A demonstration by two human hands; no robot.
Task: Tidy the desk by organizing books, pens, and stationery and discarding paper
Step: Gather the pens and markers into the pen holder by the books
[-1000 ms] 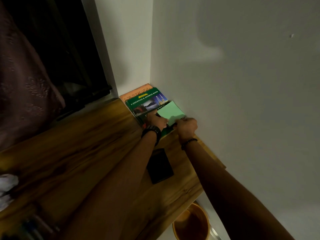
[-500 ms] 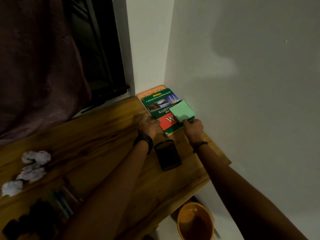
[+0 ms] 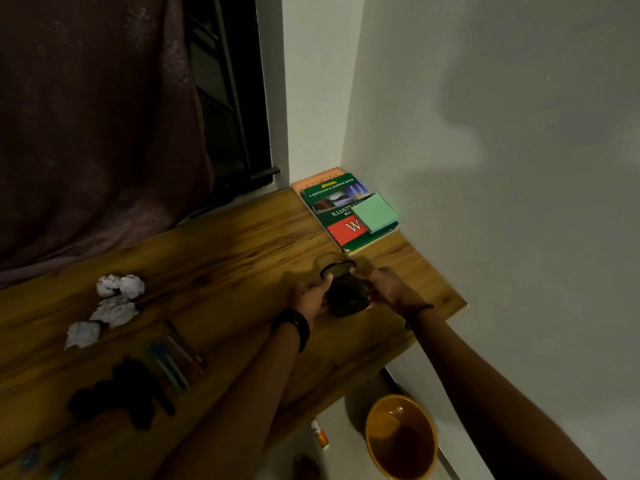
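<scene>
Wood-grain brown desk (image 3: 225,271) fills the room's corner, its seven o'clock end cut off. Below it at five o'clock stands one round orange plastic bin (image 3: 372,445). At one o'clock lies the stack of books (image 3: 332,202): two covers show, green over orange, and the lower edges are too dim to count. One pale green sticky-note pad (image 3: 375,213) sits on top. At eight o'clock a blurred black shape (image 3: 117,393) is unreadable beside several loose pens (image 3: 173,362). At nine o'clock lie three crumpled white paper balls (image 3: 116,299). Half a second ago both hands were at the books. Now the left hand (image 3: 310,297) and right hand (image 3: 388,289) clasp one black mesh pen cup (image 3: 346,292) standing mid-desk.
</scene>
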